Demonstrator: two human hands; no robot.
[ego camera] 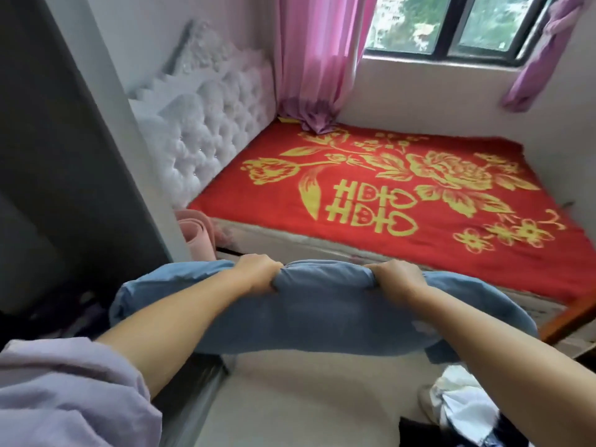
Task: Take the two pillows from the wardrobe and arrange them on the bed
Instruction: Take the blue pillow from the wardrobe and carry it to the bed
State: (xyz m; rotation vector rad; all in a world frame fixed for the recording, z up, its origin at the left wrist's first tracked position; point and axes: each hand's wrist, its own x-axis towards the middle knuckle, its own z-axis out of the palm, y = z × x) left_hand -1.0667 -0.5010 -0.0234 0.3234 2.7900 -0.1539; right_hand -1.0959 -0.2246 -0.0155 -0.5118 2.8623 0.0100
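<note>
A blue pillow (322, 317) hangs in the air in front of me, just short of the near side of the bed. My left hand (258, 272) grips its top edge on the left, and my right hand (398, 275) grips the same edge on the right. The bed (419, 195) lies beyond, covered by a red blanket with gold flowers. Its white tufted headboard (206, 124) stands at the left. The wardrobe's dark panel (58, 156) fills the left side of the view. Only this one pillow shows.
A rolled pink mat (196, 233) leans between the wardrobe and the bed. Pink curtains (312, 59) hang at the bed's far corner beside a window (451, 24). Loose clothes (458, 404) lie on the floor at the lower right. Pale floor (306, 398) runs beneath the pillow.
</note>
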